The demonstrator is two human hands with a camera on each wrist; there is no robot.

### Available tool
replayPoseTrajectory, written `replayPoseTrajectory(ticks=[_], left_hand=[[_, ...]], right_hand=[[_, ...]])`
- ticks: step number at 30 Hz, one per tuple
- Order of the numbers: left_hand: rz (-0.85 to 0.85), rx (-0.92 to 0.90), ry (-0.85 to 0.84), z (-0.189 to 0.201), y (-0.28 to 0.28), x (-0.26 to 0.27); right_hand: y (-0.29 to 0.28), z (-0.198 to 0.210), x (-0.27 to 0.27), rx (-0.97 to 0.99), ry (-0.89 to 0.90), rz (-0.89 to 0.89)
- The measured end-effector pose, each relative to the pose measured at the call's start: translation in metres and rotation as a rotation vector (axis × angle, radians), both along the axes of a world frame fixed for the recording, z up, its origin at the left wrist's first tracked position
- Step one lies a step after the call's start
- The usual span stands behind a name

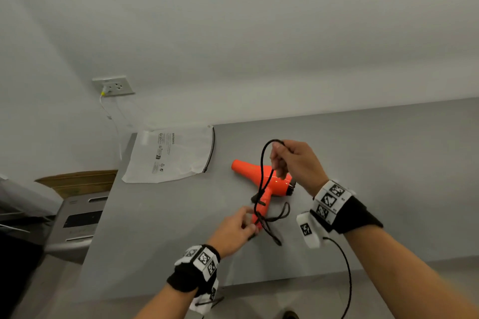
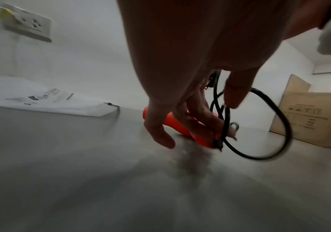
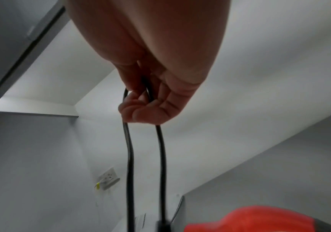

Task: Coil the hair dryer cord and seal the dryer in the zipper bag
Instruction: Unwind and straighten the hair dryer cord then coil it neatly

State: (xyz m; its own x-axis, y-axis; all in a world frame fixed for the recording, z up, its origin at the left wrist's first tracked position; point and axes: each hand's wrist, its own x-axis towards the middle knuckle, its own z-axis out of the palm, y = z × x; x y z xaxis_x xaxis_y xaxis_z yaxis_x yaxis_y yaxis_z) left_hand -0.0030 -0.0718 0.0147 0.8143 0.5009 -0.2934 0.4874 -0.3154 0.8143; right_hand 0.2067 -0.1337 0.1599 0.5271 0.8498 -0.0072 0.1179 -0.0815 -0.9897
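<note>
Right hand (image 1: 295,163) pinches cord (image 1: 261,181) loop; left hand (image 1: 233,230) pinches cord by dryer (image 1: 261,176).

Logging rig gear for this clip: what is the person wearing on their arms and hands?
Both forearms are bare, no sleeves or gloves. Each wrist carries a black fabric wristband ringed with white blocks printed with black square-pattern markers; the left wristband matches. A thin black cable trails from the right wrist unit.
</note>
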Motion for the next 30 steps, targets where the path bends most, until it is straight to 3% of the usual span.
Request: replayPoseTrajectory(ticks=[4,9,12,17,20,22,24,26,30], left_hand=[[-0.007,0.101,-0.02,-0.003,-0.012,0.002],[0.381,0.094,-0.062,0.012,0.029,-0.033],[0.497,0.077,-0.096,0.036,0.049,-0.053],[0.458,0.013,-0.245,0.089,0.045,-0.038],[0.435,0.016,-0.281,0.108,0.041,-0.025],[0.403,0.065,-0.287,0.117,0.039,-0.018],[0.358,0.081,-0.285,0.123,0.039,-0.014],[0.303,0.079,-0.282,0.13,0.037,-0.013],[0.285,0.13,-0.282,0.143,0.036,-0.009]], right_hand=[[0.013,0.009,0.043,0.015,0.112,-0.189],[0.004,-0.018,0.107,-0.074,0.203,-0.498],[0.004,-0.049,0.119,-0.213,0.175,-0.519],[0.012,-0.079,0.086,-0.354,0.052,-0.308],[0.02,-0.078,0.048,-0.279,-0.398,-0.192],[0.024,-0.072,0.02,-0.122,-0.578,0.028],[0.029,-0.059,-0.002,-0.087,-0.59,0.28],[0.035,-0.05,-0.018,-0.123,-0.575,0.421],[0.04,-0.041,-0.034,-0.339,-0.613,0.69]])
